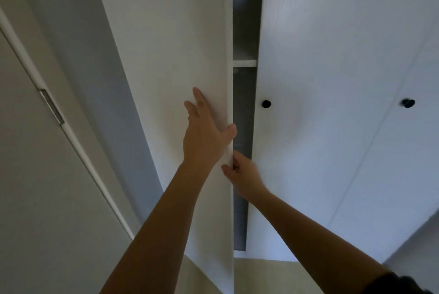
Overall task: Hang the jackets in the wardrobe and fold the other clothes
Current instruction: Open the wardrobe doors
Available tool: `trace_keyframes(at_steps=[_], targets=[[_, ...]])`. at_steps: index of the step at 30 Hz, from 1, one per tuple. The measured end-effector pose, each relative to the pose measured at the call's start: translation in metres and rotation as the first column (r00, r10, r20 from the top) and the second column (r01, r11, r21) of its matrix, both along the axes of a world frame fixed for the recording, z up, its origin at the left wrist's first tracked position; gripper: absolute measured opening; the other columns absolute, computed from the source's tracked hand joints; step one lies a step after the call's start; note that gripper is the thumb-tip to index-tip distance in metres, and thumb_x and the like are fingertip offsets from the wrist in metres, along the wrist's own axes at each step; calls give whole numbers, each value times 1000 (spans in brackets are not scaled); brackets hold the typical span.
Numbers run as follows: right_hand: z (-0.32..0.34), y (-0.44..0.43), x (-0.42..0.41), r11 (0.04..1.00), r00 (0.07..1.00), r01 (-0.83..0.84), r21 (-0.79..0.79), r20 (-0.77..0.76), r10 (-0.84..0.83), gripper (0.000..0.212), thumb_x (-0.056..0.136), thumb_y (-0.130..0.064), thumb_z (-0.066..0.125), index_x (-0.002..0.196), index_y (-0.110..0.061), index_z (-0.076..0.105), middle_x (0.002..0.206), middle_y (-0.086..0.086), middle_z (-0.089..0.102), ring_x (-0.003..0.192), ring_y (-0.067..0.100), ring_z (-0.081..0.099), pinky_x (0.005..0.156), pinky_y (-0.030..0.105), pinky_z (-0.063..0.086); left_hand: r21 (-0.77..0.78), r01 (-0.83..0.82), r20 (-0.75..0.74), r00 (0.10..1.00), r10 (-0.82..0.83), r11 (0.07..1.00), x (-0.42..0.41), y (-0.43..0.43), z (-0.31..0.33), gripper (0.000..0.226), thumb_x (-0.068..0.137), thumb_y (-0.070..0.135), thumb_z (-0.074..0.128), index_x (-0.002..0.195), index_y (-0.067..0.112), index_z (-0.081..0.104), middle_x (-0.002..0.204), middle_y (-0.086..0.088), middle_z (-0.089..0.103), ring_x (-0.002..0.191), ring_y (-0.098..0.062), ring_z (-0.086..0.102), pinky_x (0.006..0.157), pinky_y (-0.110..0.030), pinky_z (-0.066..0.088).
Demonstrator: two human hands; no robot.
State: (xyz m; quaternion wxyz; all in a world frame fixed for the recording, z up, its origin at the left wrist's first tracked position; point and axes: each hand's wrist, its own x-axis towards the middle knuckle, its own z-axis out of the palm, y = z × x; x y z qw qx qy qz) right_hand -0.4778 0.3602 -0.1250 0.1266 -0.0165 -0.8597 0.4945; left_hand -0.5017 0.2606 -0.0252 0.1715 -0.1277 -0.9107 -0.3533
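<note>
A white wardrobe fills the view. Its left door stands partly open, showing a narrow dark gap with a white shelf inside. My left hand lies flat on the outer face of that door with straight fingers, the thumb at the door's edge. Just below it, my right hand grips the same door's edge, fingers curled round it. No jackets or other clothes are in view.
The neighbouring wardrobe door is closed and carries a black round knob; a second black knob sits further right. A room door with a metal latch plate is at the left. Pale floor shows below.
</note>
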Motion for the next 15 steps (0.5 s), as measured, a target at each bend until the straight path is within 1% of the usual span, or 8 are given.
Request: trace_keyframes(at_steps=[2,4,7,10,11,13,15], targets=[[2,-12,8,999,999,40,-4,-23,-40,24,92,-18,58,73,-30,48,68,-10,54,66,8,56,70,27,53,-25,-8,-6,1000,8,1000,9,-10,-1,104,86,53,58,148,23,-20,159,-12,4,132,-36,42,101,-41,42],[3,-27,17,998,998,54,-17,-21,-54,26,93,-19,58,72,-31,48,67,-12,54,63,3,55,66,18,48,-29,-19,-15,1000,18,999,17,-20,-1,104,86,53,57,148,23,-21,159,-12,6,130,-36,44,100,-42,43],[1,-53,30,998,998,51,-28,-20,-52,22,92,-20,59,73,-28,51,65,-12,55,59,1,54,62,12,44,10,-3,-25,1000,3,1000,27,-42,-3,104,86,50,58,148,22,-22,159,-13,8,126,-37,48,99,-42,44],[-5,-79,42,998,998,48,-36,-34,-49,10,92,-22,59,82,-21,59,69,-15,58,60,-1,57,61,8,44,33,53,-38,998,-52,998,38,-73,-6,101,88,44,57,148,22,-21,159,-12,7,124,-36,49,98,-40,44],[-7,-88,44,998,998,43,-41,-40,-45,7,92,-23,59,86,-19,62,72,-14,61,62,-2,59,61,8,46,34,78,-37,996,-76,996,41,-84,-6,100,89,42,57,148,23,-21,159,-11,7,124,-35,50,97,-38,45],[-11,-107,49,998,998,38,-48,-40,-40,11,91,-24,59,93,-14,65,80,-7,67,70,2,64,66,11,52,37,119,-35,992,-118,992,44,-106,-5,100,88,40,58,148,24,-21,159,-9,14,119,-31,54,93,-35,47],[-16,-128,52,999,999,41,-29,-18,-42,17,91,-24,58,97,-10,66,86,3,70,76,14,67,74,23,57,50,159,-41,987,-157,986,44,-128,-5,102,87,38,60,148,27,-20,152,-8,32,104,-25,60,84,-31,49]])
